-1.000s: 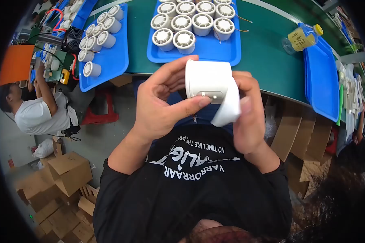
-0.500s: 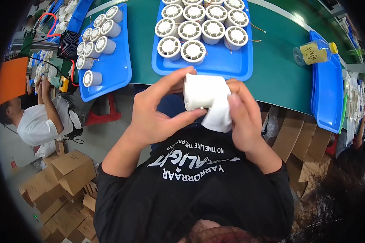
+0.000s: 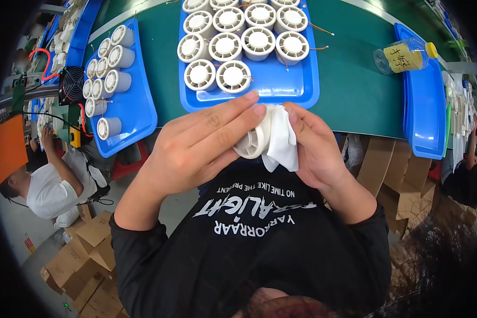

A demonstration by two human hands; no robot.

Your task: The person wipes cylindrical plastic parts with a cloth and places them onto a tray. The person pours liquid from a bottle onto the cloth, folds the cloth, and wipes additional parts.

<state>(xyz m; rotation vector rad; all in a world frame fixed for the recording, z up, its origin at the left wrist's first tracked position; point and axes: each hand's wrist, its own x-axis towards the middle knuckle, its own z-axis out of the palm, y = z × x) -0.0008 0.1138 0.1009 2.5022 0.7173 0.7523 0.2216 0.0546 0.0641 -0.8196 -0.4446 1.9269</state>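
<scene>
My left hand (image 3: 196, 143) is wrapped round a white round housing (image 3: 250, 144) with a slotted end, held in front of my chest. My right hand (image 3: 318, 146) pinches a white cloth (image 3: 282, 140) and presses it on the right side of the housing. Part of the housing is hidden by the fingers and the cloth. Just beyond my hands is a blue tray (image 3: 281, 95) with several similar white housings (image 3: 233, 77) standing in rows, slotted ends up, some with thin wires sticking out.
A second blue tray (image 3: 135, 108) at the left bears more housings. At the right, a clear bottle (image 3: 405, 55) with a yellow cap lies by stacked blue trays (image 3: 425, 116). A co-worker in white (image 3: 53, 185) sits at far left. Cardboard boxes (image 3: 69, 259) stand on the floor.
The housing has turned so its slotted end now faces left and toward me. My left fingers have come over its top. The cloth remains against its right side, and the camera view has shifted.
</scene>
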